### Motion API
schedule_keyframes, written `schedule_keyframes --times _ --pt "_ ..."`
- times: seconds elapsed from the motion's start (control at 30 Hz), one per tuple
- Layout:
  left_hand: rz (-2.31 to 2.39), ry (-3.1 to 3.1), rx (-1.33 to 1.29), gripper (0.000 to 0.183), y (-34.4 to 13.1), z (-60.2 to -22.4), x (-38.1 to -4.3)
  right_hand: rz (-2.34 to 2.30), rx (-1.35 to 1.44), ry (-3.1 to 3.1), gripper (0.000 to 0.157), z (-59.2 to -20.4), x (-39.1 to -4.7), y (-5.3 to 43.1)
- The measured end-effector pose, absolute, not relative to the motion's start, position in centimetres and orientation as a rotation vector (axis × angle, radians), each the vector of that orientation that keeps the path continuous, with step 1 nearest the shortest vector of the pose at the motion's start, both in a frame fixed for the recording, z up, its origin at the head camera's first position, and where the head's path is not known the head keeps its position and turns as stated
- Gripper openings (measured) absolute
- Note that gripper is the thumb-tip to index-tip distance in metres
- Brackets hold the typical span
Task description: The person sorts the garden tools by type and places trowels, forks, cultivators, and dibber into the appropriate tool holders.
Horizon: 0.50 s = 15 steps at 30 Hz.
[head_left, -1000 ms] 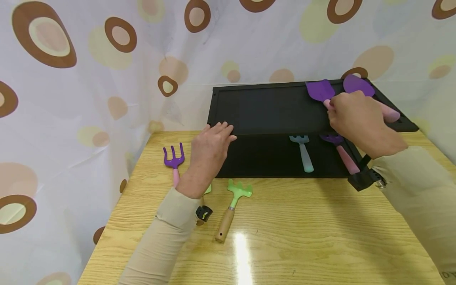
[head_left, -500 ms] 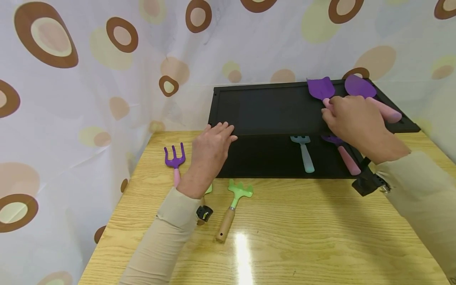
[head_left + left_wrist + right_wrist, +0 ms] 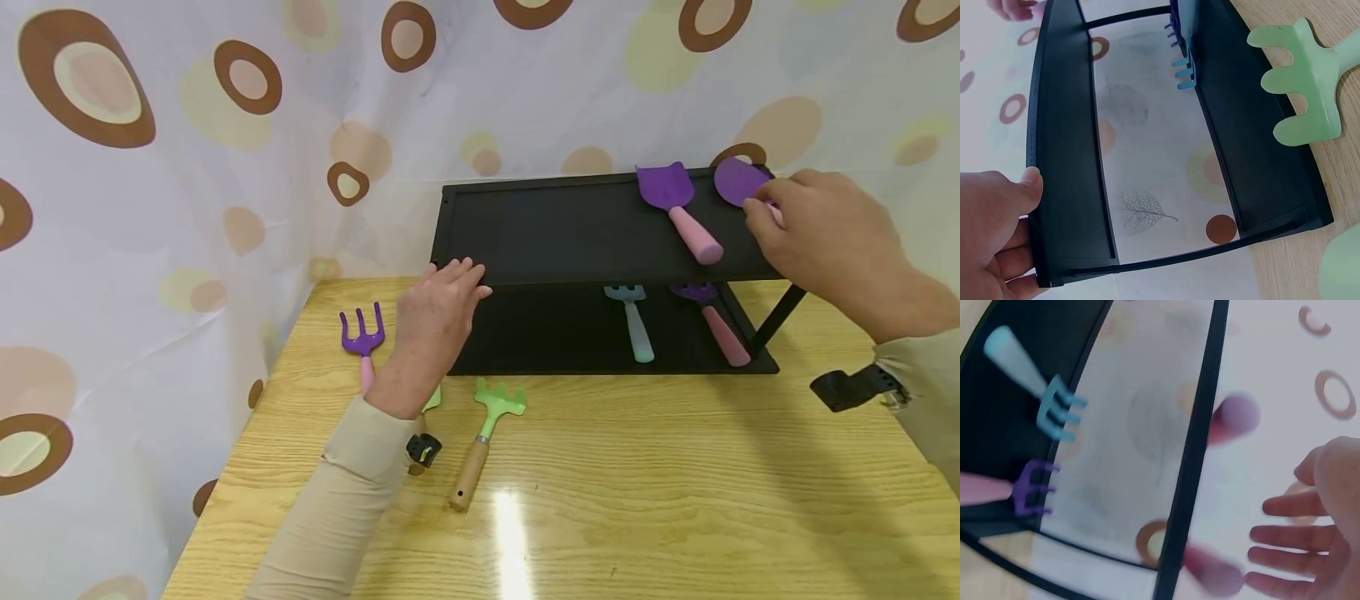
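My left hand (image 3: 438, 325) grips the front left corner of the black two-tier rack (image 3: 555, 233), fingers over the top board and thumb at its front edge. My right hand (image 3: 832, 233) hovers by the upper right end; in the right wrist view its fingers are straight, close to a blurred pink handle end (image 3: 1216, 575). On the top board lies a purple square-bladed hand shovel (image 3: 666, 185) with a pink handle. Beside it is a purple round-bladed hand shovel (image 3: 738, 181), its handle mostly hidden behind my right hand.
On the lower board lie a blue hand rake (image 3: 637, 329) and a purple hand rake (image 3: 723, 333) with a pink handle. A green hand rake (image 3: 480, 442), a purple garden fork (image 3: 363, 342) and a partly hidden green tool (image 3: 432, 400) lie on the wooden table (image 3: 637, 492).
My right hand has let go of the square-bladed shovel's handle and moved right, beside the round-bladed shovel. The square-bladed shovel now lies on the top board. The left hand keeps its place.
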<state>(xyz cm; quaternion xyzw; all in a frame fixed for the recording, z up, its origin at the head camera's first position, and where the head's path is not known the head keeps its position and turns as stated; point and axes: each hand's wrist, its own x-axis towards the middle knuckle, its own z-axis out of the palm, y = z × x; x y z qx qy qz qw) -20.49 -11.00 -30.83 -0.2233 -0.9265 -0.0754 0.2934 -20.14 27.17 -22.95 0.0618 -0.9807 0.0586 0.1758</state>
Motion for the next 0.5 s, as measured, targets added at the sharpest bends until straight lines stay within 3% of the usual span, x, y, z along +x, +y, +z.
schedule_keyframes --times 0.27,0.5 --pt "-0.213 -2.455 -0.594 0.034 -11.1 -30.9 -20.5 0.294 0.211 -2.889 0.053 -25.8 -21.0 30.9" --pt "-0.203 -2.442 -0.593 0.033 -10.9 -30.9 -20.6 0.371 0.269 -2.809 0.05 -28.2 -21.1 32.1"
